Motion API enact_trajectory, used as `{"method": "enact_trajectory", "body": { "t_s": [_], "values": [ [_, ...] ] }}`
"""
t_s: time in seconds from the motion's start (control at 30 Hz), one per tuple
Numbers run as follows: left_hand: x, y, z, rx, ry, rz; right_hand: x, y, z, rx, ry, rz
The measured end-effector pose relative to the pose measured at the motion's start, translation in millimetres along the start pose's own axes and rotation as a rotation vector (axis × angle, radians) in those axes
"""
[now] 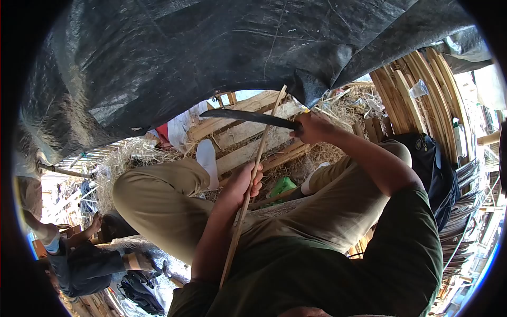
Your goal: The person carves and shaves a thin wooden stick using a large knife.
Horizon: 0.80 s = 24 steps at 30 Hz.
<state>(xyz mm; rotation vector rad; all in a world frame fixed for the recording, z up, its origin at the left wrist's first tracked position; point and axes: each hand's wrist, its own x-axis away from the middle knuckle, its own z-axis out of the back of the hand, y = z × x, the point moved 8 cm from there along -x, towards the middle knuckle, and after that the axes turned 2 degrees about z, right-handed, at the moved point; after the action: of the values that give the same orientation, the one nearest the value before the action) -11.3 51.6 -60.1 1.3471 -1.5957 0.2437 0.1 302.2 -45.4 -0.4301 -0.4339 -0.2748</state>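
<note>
My left hand (244,184) is wrapped around a long, thin wooden strip (240,224), which slants from my chest up past my knees. In my right hand (312,128) is a machete (240,115) with a dark, slightly curved blade pointing left. The blade crosses the strip near its upper end; whether it cuts into the wood I cannot tell. My fingers hide most of the machete's handle. Below both hands are wooden planks (232,138) among loose shavings, and a green bag-like thing (283,187) lies near my left hand.
A dark plastic sheet (174,58) hangs in front. Stacked wooden slats (417,95) stand at the right, beside a black bag (430,171). Another person (87,264) sits at the lower left near a dark backpack (140,290). Bundled thin strips (459,222) lie at the right.
</note>
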Motion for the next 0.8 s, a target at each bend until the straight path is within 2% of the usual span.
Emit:
{"method": "enact_trajectory", "body": {
  "t_s": [0.07,0.17,0.23,0.3,0.37,0.4,0.53,0.67,0.8],
  "values": [
    [13.4,0.6,-2.5,0.031,0.01,-0.001,7.4,-4.5,1.5,0.011,0.169,-0.036],
    [-12.0,20.2,-0.2,-0.03,0.012,-0.043,-16.9,-0.7,14.9,0.02,0.203,-0.106],
    [-15.3,23.2,1.1,-0.001,-0.032,-0.034,-29.2,-1.8,-0.7,0.036,0.265,-0.017],
    [-15.6,23.7,2.7,0.027,-0.049,-0.016,-32.2,-5.7,-21.6,-0.008,0.115,-0.011],
    [-14.6,25.6,0.2,0.058,-0.043,-0.001,-4.8,-54.3,-4.0,-0.098,-0.24,-0.077],
    [-17.3,24.3,1.6,0.073,-0.031,0.007,-5.6,-65.0,-2.8,0.011,-0.07,0.121],
    [-27.2,16.1,4.8,0.097,-0.007,0.014,-15.7,-55.7,-13.5,0.058,0.093,0.22],
    [-26.1,19.8,7.4,0.059,-0.01,0.019,-43.3,-15.4,-15.2,0.099,-0.047,-0.033],
    [-25.1,22.7,6.2,0.055,-0.024,-0.005,-43.1,-13.4,-8.2,0.045,0.097,0.021]
  ]
}}
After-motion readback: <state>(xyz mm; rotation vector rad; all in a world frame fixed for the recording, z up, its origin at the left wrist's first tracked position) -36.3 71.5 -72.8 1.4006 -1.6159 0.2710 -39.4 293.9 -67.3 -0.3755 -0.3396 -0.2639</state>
